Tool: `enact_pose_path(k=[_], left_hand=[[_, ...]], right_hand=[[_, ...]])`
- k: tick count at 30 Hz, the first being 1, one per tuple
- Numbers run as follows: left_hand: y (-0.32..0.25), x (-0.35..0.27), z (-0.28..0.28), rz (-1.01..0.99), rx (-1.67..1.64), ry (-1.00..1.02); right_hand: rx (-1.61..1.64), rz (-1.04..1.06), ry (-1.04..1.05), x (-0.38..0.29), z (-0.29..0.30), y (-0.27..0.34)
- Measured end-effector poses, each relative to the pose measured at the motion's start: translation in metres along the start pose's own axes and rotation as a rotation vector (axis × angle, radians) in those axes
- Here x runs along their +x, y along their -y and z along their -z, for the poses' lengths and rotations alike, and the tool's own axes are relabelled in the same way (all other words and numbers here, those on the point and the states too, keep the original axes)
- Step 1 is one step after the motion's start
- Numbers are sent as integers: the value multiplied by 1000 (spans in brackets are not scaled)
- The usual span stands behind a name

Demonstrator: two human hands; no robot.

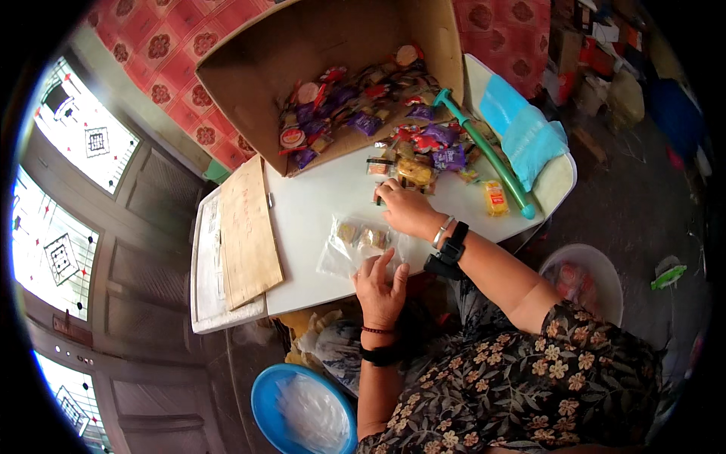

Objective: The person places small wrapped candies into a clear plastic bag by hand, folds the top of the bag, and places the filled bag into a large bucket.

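A clear plastic bag (334, 256) lies flat on a white tabletop (317, 196), with two small wrapped snacks (372, 238) in or on it; which one I cannot tell. My left hand (379, 290) rests at the bag's near edge, fingers apart. Farther up, my right hand (413, 211) reaches over the table, its fingertips at a small clear-wrapped packet (376, 196) with a dark stripe. Whether they grip it is hidden. Just beyond lie a yellow snack packet (414, 171) and a purple packet (449, 158) in a loose heap.
A cardboard box (244, 85) on its side spills wrapped snacks. To the right are a green plastic rod (493, 159), a yellow-and-red packet (496, 198) and blue plastic sheets (533, 150). A cardboard flap (247, 238) lies left. Below stand a blue basin (262, 391) and a whitish bucket (610, 272).
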State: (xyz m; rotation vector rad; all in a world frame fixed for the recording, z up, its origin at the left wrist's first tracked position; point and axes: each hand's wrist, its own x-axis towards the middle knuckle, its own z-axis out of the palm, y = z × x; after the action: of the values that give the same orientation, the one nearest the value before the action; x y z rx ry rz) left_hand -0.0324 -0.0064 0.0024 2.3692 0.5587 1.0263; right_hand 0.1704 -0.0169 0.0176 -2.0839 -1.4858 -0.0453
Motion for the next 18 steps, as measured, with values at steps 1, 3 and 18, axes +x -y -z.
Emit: enact_pose_path(k=[1, 3, 18], left_hand=[[1, -4, 2, 82, -123, 16], [0, -11, 9, 186, -307, -12], [4, -51, 16, 832, -665, 22]], right_hand=[[35, -13, -13, -4, 2, 2], [107, -40, -37, -14, 7, 7], [575, -283, -336, -66, 36, -10]])
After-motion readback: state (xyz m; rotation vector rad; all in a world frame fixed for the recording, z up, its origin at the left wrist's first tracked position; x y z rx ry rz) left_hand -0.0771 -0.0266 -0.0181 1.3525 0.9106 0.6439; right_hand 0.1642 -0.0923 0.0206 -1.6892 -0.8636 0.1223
